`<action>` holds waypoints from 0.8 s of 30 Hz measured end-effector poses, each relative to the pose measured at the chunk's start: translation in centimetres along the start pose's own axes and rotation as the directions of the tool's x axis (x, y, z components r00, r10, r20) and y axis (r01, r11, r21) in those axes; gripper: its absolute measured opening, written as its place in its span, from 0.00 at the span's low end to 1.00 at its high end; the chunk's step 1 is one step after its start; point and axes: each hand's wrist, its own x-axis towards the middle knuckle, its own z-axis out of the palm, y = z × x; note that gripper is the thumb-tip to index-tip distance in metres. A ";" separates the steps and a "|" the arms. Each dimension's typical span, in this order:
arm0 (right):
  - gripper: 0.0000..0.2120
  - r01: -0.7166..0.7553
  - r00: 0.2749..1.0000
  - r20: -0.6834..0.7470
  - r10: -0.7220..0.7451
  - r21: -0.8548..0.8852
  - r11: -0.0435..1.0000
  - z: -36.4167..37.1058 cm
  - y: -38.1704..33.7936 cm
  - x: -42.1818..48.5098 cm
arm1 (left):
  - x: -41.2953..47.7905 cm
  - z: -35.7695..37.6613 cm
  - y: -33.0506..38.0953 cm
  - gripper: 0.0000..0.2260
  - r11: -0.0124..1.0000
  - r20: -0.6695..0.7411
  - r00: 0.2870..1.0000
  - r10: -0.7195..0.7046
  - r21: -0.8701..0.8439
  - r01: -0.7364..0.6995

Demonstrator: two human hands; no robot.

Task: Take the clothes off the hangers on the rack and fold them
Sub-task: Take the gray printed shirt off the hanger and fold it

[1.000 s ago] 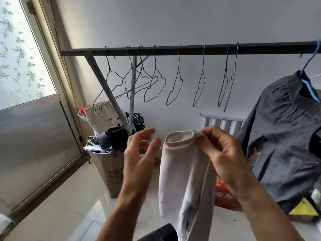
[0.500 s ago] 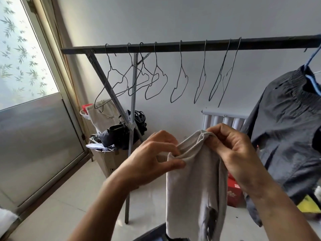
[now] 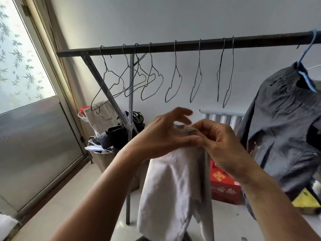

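A pale grey-white garment [image 3: 175,192] hangs down in front of me, pinched at its top edge. My right hand [image 3: 224,145] grips that top edge from the right. My left hand [image 3: 166,134] meets it from the left, thumb pressed on the cloth and fingers spread above it. Behind them runs the dark rack bar [image 3: 173,46] with several bare wire hangers [image 3: 151,84]. A dark grey shirt [image 3: 284,127] hangs on a blue hanger [image 3: 307,54] at the right end of the bar.
A cardboard box [image 3: 106,157] full of bags and papers stands by the rack's leg [image 3: 129,136]. A red box [image 3: 224,185] sits on the tiled floor behind the garment. A white radiator [image 3: 222,117] is on the back wall, a glass door [image 3: 31,101] at left.
My left hand has moved right from open air onto the garment's top edge and now meets my right hand there. The view has tilted down slightly.
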 end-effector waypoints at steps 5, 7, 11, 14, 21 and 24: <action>0.06 0.063 0.994 -0.087 -0.062 0.006 0.998 0.0 0.3 0.9 | 1.7 -0.1 -0.3 0.14 0.997 0.019 1.000 0.023 -0.079 -0.021; 0.04 0.066 0.990 -0.127 -0.066 -0.005 0.998 -0.3 0.6 1.0 | 2.0 0.2 -0.4 0.11 0.994 -0.015 1.000 0.025 -0.108 -0.026; 0.02 0.017 0.984 -0.173 -0.039 -0.129 0.991 -1.1 1.6 0.5 | 2.8 0.3 0.1 0.08 0.996 -0.008 0.999 0.045 -0.078 -0.045; 0.04 -0.039 0.983 -0.183 0.008 -0.166 0.985 -1.6 2.6 0.1 | 3.5 -0.3 0.4 0.08 0.996 0.056 0.995 0.084 -0.026 -0.083; 0.02 -0.081 0.978 -0.200 0.066 -0.070 0.994 -1.7 5.3 -1.1 | 4.4 -2.5 1.9 0.10 0.991 0.111 0.987 0.112 0.058 -0.119; 0.06 -0.068 0.971 -0.228 0.065 -0.007 0.998 -1.4 6.0 -1.4 | 4.7 -3.5 2.0 0.10 0.993 0.121 0.988 0.095 0.063 -0.103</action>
